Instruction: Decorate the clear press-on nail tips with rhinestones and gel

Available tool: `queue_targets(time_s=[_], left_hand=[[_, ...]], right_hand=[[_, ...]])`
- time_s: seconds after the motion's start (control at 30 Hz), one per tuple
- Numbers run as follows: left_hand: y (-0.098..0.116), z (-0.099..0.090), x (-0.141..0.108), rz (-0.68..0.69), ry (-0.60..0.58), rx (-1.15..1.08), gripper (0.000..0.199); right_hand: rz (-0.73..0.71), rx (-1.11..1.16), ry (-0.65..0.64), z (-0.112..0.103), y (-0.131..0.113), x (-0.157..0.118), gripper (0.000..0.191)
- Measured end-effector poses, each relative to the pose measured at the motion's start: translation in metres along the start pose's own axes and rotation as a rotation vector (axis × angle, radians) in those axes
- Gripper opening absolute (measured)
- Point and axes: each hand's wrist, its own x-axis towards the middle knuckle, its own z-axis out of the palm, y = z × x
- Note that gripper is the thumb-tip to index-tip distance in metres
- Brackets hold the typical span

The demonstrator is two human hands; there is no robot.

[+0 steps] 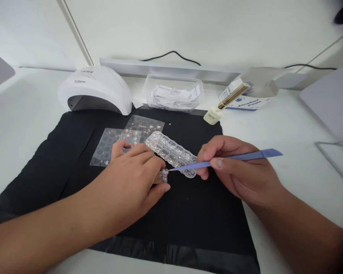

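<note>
Between the thumb and fingers of my left hand point(135, 171) is a small brownish piece with a pale, patterned end point(165, 176); most of it is hidden by the fingers. My right hand point(240, 167) grips blue-purple tweezers point(236, 156), whose thin tip meets or nearly meets that patterned end. Just beyond both hands lies a clear compartment case point(174, 149) with tiny decorations in its cells. Two overlapping transparent sticker sheets, a nearer one point(101, 148) and a farther one point(148, 123), rest past my left fingers.
A black mat point(205, 224) covers the middle of the white table point(300, 163). Along the back stand a white nail lamp point(103, 85), a clear tub point(196, 82) of alcohol pad packets, a gold-capped polish bottle point(213, 115) and an open alcohol pads box point(255, 102).
</note>
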Motion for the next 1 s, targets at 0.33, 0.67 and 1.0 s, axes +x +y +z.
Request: queue_targets(time_s=[0.33, 0.67, 1.0], left_hand=[[-0.0018, -0.0009, -0.0036, 0.025, 0.03, 0.04, 0.017], [-0.0032, -0.002, -0.0059, 0.069, 0.036, 0.072, 0.019], [-0.0035, -0.0007, -0.0066, 0.069, 0.041, 0.08, 0.018]], right_hand=[[0.028, -0.037, 0.007, 0.0008, -0.0011, 0.0025, 0.01], [0.014, -0.028, 0.002, -0.0009, 0.0012, 0.0037, 0.009], [0.03, -0.069, 0.004, -0.0015, 0.0016, 0.0037, 0.013]])
